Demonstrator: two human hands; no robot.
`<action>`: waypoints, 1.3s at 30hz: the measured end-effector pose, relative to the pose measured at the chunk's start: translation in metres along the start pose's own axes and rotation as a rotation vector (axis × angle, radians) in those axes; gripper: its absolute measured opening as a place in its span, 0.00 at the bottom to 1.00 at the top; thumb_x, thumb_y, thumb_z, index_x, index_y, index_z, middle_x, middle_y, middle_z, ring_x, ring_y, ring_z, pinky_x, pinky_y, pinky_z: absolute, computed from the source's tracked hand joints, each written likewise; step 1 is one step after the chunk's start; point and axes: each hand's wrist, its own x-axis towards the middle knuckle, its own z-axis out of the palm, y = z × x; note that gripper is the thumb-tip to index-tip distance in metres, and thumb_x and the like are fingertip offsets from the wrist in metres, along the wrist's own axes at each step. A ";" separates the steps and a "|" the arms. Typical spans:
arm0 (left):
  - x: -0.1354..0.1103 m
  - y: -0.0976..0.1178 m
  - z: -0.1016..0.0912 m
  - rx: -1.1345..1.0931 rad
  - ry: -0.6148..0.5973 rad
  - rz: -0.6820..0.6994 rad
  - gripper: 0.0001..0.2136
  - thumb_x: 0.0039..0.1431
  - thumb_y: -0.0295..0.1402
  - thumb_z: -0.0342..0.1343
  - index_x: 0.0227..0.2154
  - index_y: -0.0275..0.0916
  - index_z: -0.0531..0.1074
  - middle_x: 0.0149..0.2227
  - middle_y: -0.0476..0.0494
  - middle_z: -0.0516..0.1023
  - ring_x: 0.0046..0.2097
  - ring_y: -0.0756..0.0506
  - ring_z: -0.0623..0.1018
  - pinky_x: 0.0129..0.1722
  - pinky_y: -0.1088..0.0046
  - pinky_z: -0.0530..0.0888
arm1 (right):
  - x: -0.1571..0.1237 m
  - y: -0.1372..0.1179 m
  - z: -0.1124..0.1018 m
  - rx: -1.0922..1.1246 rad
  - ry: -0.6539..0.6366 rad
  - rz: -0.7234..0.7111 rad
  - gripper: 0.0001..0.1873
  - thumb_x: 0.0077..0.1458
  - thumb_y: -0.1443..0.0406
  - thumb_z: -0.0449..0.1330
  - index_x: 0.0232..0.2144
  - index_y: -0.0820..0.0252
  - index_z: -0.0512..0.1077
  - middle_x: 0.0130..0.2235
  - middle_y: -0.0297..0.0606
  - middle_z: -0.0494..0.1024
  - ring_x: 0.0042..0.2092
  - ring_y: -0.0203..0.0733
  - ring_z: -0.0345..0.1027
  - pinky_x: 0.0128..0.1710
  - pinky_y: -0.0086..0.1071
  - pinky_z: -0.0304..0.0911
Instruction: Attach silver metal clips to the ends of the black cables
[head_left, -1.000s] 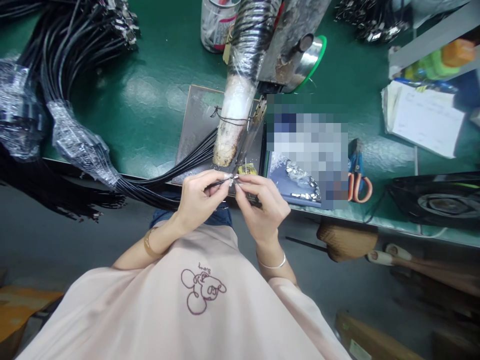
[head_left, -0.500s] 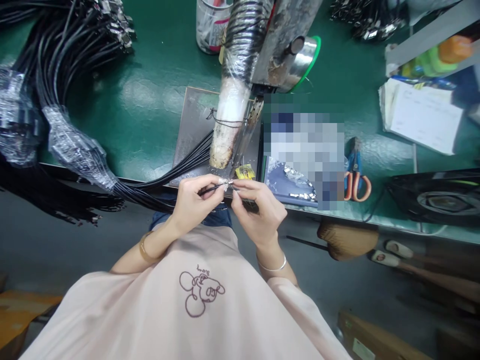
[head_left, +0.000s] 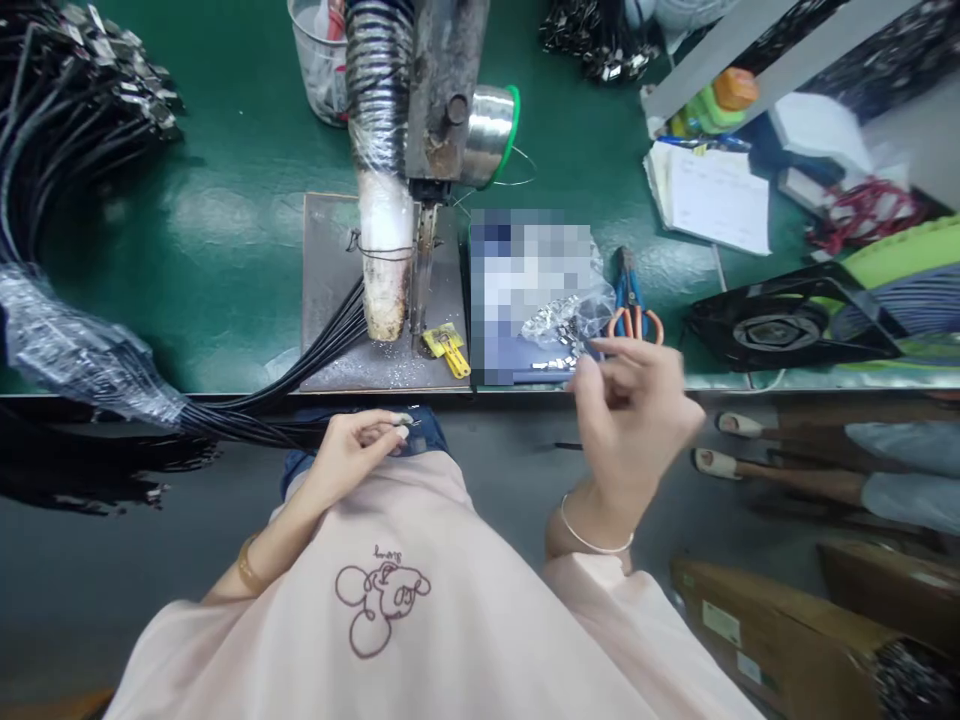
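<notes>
My left hand is closed in a pinch in front of the table edge, above my lap. A black cable runs into it from the bundle of black cables on the left; the tip at my fingers is too small to make out. Over the right side of the table edge is my right hand, slightly blurred, its thumb and forefinger brought together. Whatever lies between them is too small to name. Just beyond those fingertips, small metal parts lie by a clear plastic bag on a blue tray.
A soldering machine with a wrapped hose stands over a grey board. On the board lies a yellow tag. A solder spool, pliers, orange-handled scissors, papers and a black fan are around.
My hands, which were together at a cable end, have separated. The right has moved right to the metal parts; the left has dropped back toward my body. The view has shifted right.
</notes>
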 end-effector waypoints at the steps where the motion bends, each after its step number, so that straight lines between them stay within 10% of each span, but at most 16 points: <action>1: -0.002 -0.001 -0.001 -0.038 0.071 0.005 0.11 0.54 0.37 0.67 0.33 0.33 0.81 0.25 0.42 0.83 0.25 0.47 0.80 0.26 0.73 0.78 | 0.005 0.010 0.002 -0.060 -0.073 0.008 0.05 0.64 0.60 0.59 0.36 0.53 0.71 0.23 0.28 0.74 0.23 0.38 0.71 0.25 0.32 0.63; 6: 0.000 0.011 -0.010 0.050 0.336 0.316 0.07 0.58 0.36 0.66 0.31 0.36 0.81 0.29 0.44 0.85 0.26 0.48 0.82 0.28 0.72 0.82 | 0.027 0.054 0.019 -0.257 -0.279 0.030 0.08 0.57 0.65 0.60 0.26 0.53 0.65 0.29 0.36 0.77 0.31 0.45 0.72 0.32 0.36 0.60; 11: 0.026 0.034 -0.026 0.630 0.604 0.815 0.06 0.65 0.27 0.59 0.37 0.38 0.82 0.36 0.42 0.84 0.38 0.45 0.81 0.42 0.66 0.78 | 0.039 0.060 0.031 -0.326 -0.400 0.031 0.13 0.50 0.70 0.59 0.22 0.52 0.59 0.26 0.35 0.71 0.29 0.44 0.65 0.31 0.37 0.54; 18: 0.047 0.028 -0.029 1.052 0.427 0.755 0.13 0.69 0.25 0.51 0.37 0.35 0.81 0.32 0.39 0.76 0.35 0.41 0.72 0.37 0.63 0.72 | 0.040 0.054 0.031 -0.297 -0.420 0.049 0.12 0.48 0.70 0.58 0.22 0.51 0.58 0.25 0.35 0.70 0.28 0.44 0.64 0.31 0.37 0.53; 25: 0.024 0.030 -0.018 0.916 0.413 0.924 0.11 0.69 0.25 0.51 0.33 0.37 0.77 0.31 0.42 0.78 0.35 0.44 0.73 0.39 0.65 0.73 | 0.042 0.064 0.027 -0.188 -0.448 0.090 0.09 0.47 0.70 0.59 0.22 0.52 0.63 0.23 0.33 0.71 0.28 0.45 0.68 0.33 0.37 0.59; 30: 0.015 0.041 -0.020 0.730 0.039 0.832 0.11 0.68 0.27 0.53 0.29 0.37 0.75 0.28 0.45 0.77 0.31 0.46 0.73 0.35 0.69 0.72 | 0.043 0.067 0.023 -0.121 -0.460 0.072 0.09 0.50 0.68 0.60 0.22 0.52 0.64 0.22 0.32 0.70 0.28 0.44 0.69 0.33 0.36 0.62; 39: 0.019 0.053 -0.030 0.078 -0.384 0.218 0.07 0.58 0.32 0.61 0.26 0.36 0.74 0.19 0.54 0.68 0.22 0.54 0.63 0.22 0.79 0.62 | 0.042 0.064 0.025 -0.113 -0.447 0.106 0.09 0.47 0.69 0.60 0.21 0.52 0.64 0.21 0.32 0.70 0.27 0.43 0.69 0.32 0.37 0.62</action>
